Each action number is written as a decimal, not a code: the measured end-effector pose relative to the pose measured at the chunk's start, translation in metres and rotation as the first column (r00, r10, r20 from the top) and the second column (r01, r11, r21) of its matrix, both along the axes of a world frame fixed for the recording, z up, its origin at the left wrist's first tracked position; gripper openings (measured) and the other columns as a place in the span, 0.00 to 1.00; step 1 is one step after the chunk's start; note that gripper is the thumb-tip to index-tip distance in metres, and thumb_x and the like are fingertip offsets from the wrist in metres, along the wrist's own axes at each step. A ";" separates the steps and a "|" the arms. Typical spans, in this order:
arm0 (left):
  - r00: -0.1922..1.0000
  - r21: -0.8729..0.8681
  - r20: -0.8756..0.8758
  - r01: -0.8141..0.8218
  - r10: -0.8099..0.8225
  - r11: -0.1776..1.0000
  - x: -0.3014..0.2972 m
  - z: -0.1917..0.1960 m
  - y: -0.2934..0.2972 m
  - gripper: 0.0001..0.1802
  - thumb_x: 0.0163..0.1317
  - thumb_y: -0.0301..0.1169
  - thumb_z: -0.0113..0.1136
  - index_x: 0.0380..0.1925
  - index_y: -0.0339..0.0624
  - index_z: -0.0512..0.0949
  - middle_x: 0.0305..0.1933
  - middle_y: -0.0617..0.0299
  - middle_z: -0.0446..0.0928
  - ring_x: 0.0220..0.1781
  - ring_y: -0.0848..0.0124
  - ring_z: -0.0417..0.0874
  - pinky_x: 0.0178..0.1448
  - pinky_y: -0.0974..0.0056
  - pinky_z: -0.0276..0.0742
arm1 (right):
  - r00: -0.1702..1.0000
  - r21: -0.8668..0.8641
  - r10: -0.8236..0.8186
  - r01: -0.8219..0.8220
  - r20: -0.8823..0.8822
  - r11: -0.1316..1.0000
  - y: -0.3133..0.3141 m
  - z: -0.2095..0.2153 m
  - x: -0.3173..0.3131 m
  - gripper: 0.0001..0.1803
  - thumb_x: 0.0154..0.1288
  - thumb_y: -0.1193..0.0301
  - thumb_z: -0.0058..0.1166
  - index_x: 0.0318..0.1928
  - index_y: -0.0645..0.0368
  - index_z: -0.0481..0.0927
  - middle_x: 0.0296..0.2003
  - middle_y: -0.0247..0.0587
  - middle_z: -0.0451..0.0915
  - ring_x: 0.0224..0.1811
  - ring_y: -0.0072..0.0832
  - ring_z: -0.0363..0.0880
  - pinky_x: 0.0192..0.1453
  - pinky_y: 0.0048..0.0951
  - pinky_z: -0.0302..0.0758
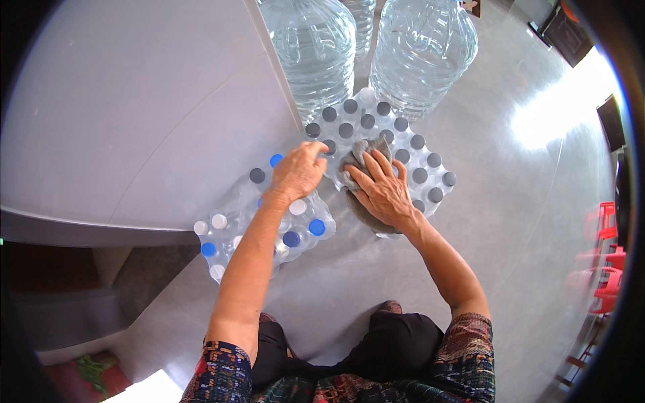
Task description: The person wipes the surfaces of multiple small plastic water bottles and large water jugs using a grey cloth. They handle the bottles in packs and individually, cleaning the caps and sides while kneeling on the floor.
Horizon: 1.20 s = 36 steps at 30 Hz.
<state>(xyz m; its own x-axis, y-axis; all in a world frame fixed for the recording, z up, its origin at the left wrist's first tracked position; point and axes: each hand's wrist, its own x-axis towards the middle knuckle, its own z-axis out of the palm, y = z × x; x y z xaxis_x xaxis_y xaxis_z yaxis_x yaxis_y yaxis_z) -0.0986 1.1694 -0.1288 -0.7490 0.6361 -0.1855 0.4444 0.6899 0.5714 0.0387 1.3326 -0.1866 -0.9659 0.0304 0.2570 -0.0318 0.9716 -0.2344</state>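
My right hand [384,191] presses a crumpled grey cloth [366,153] onto a plastic-wrapped pack of bottles with dark caps [419,176]. Its fingers are spread over the cloth, and part of the cloth hangs down the pack's near side. At the pack's left corner is my left hand [300,171], fingers curled in; whatever they pinch is hidden. Below my left forearm lies a second wrapped pack, with blue, white and dark caps [317,228], partly covered by the arm.
Large clear water jugs [420,57] stand just behind the dark-capped pack. A big pale panel-like surface [168,121] with a curved lower edge fills the left. Red plastic stools [608,289] are at the far right on the shiny grey floor [517,221]. My feet are near the packs.
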 end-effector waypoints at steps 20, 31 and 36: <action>0.996 0.272 0.075 -0.060 0.041 0.960 -0.017 0.017 -0.025 0.20 0.63 0.37 0.58 0.50 0.35 0.76 0.50 0.51 0.79 0.51 0.61 0.80 0.54 0.60 0.75 | 0.972 0.218 0.013 0.040 -0.237 0.975 -0.034 -0.031 -0.107 0.17 0.57 0.61 0.56 0.49 0.38 0.75 0.60 0.43 0.64 0.64 0.45 0.59 0.61 0.48 0.60; 0.997 0.267 0.082 -0.037 0.015 0.963 -0.008 0.054 -0.041 0.21 0.63 0.40 0.58 0.51 0.38 0.75 0.52 0.51 0.78 0.52 0.61 0.79 0.53 0.60 0.75 | 0.869 0.814 0.151 -0.494 0.471 0.306 -0.051 -0.026 -0.011 0.25 0.66 0.58 0.44 0.62 0.48 0.72 0.67 0.33 0.59 0.73 0.37 0.48 0.74 0.48 0.40; 0.995 0.225 0.102 -0.034 0.011 0.974 -0.011 0.050 -0.046 0.21 0.64 0.41 0.58 0.51 0.38 0.75 0.51 0.51 0.78 0.52 0.62 0.79 0.54 0.59 0.76 | 0.830 0.804 0.111 -0.557 0.546 0.208 -0.045 -0.074 0.024 0.26 0.66 0.62 0.42 0.63 0.58 0.69 0.65 0.41 0.63 0.71 0.39 0.55 0.74 0.38 0.46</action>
<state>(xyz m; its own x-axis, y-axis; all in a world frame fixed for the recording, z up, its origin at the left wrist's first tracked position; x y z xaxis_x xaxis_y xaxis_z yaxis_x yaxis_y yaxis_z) -0.1092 1.1235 -0.0784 -0.7487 0.6532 -0.1126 0.3636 0.5468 0.7542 0.0625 1.2877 -0.2602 -0.8250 -0.3507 -0.4431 -0.5619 0.4264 0.7088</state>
